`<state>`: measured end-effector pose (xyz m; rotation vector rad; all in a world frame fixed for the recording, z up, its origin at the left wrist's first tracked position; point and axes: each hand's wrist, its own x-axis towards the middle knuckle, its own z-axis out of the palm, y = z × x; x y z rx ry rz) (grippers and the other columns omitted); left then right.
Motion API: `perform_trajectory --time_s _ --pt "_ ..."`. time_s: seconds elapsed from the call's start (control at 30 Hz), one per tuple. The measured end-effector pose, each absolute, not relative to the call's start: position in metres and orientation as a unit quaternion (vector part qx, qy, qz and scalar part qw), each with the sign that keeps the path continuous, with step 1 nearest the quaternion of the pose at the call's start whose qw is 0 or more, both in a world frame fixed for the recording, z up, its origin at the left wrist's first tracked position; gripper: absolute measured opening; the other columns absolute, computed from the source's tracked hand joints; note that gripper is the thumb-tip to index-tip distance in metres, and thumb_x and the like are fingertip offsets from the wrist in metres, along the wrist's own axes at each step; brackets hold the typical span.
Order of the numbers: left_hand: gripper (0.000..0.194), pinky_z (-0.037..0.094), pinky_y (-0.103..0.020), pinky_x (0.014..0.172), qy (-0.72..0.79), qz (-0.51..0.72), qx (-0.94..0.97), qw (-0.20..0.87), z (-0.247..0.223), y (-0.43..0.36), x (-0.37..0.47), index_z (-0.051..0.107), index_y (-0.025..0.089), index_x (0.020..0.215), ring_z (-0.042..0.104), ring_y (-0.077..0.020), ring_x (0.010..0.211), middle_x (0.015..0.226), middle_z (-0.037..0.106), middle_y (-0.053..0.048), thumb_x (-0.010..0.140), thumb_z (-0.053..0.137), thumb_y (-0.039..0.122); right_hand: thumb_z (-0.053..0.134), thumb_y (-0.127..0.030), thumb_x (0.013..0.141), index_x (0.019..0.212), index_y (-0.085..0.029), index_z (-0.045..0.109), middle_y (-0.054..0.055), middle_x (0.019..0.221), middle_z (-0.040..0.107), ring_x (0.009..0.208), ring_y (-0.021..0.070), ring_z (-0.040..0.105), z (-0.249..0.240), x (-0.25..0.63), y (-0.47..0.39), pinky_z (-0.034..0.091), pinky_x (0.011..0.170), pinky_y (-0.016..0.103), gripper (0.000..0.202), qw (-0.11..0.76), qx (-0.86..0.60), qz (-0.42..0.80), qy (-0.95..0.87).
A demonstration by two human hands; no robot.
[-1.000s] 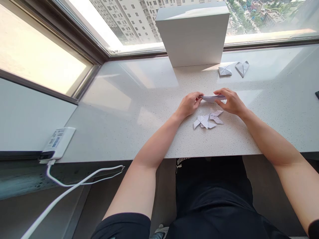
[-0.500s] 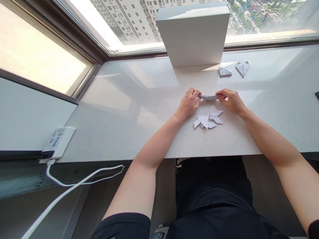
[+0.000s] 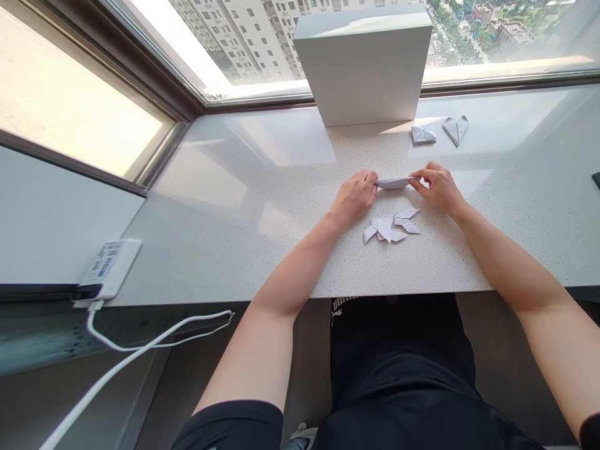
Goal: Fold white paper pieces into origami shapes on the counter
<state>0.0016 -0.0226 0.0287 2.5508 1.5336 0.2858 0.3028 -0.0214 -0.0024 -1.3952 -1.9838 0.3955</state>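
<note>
A folded white paper [image 3: 394,183] is stretched between my two hands above the speckled counter, its lower edge curved. Its left end is pinched by the fingers of my left hand [image 3: 359,192]. My right hand [image 3: 437,185] grips the other end between thumb and fingers. Just in front of the hands lie a pinwheel-shaped folded paper [image 3: 382,229] and a smaller pointed folded paper [image 3: 407,220], close together. Farther back rest a square folded paper [image 3: 424,133] and a heart-shaped folded paper [image 3: 455,129].
A large white box [image 3: 370,78] stands against the window behind my hands. At the left edge of the counter [image 3: 210,250] sits a white power bank [image 3: 112,269] with a white cable [image 3: 140,347] hanging from it. A dark object [image 3: 596,180] lies at the far right.
My right hand has risen slightly and shifted a little right along the paper's end. My left hand has dropped slightly. The other folded papers stay where they were.
</note>
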Motion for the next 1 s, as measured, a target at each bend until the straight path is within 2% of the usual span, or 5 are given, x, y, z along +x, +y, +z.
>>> perform_trajectory --time_s 0.1,0.27,0.67,0.8,1.0 --pt "0.031 0.053 -0.042 0.093 0.511 0.093 0.849 0.094 0.030 -0.022 0.000 0.066 0.021 0.145 0.074 -0.0347 0.119 0.137 0.080 -0.020 0.127 0.041 0.025 0.078 -0.042 0.113 0.119 -0.026 0.094 0.008 0.096 0.070 0.085 0.0289 0.065 0.000 0.302 -0.022 0.058 0.090 0.049 0.024 0.334 -0.534 0.163 -0.760" --pt "0.029 0.051 -0.041 0.090 0.506 0.113 0.847 0.117 0.027 -0.021 -0.002 0.065 0.021 0.143 0.075 -0.0328 0.113 0.133 0.082 -0.019 0.128 0.042 0.027 0.077 -0.036 0.109 0.116 -0.025 0.090 0.008 0.096 0.073 0.082 0.0272 0.064 0.002 0.301 -0.023 0.058 0.089 0.047 0.019 0.342 -0.537 0.166 -0.753" --pt "0.032 0.051 -0.042 0.091 0.496 0.135 0.849 0.125 0.018 -0.017 -0.004 0.067 0.018 0.144 0.075 -0.0332 0.113 0.132 0.081 -0.019 0.123 0.043 0.017 0.078 -0.031 0.103 0.110 -0.026 0.084 0.008 0.096 0.076 0.083 0.0273 0.065 0.010 0.299 -0.026 0.060 0.092 0.048 0.011 0.346 -0.533 0.193 -0.748" --pt "0.031 0.053 -0.043 0.092 0.493 0.164 0.840 0.156 0.015 -0.014 -0.005 0.068 0.019 0.141 0.075 -0.0331 0.110 0.130 0.082 -0.019 0.124 0.042 0.020 0.080 -0.032 0.101 0.108 -0.026 0.081 0.006 0.092 0.076 0.082 0.0260 0.065 0.010 0.301 -0.025 0.061 0.090 0.047 0.009 0.358 -0.551 0.220 -0.721" --pt "0.021 0.053 -0.041 0.090 0.486 0.212 0.822 0.207 0.016 -0.014 -0.005 0.067 0.022 0.127 0.073 -0.0294 0.103 0.118 0.082 -0.015 0.125 0.046 0.023 0.085 -0.038 0.098 0.100 -0.026 0.085 0.009 0.113 0.081 0.084 0.0239 0.070 0.011 0.304 -0.021 0.063 0.086 0.045 0.012 0.390 -0.549 0.256 -0.694"
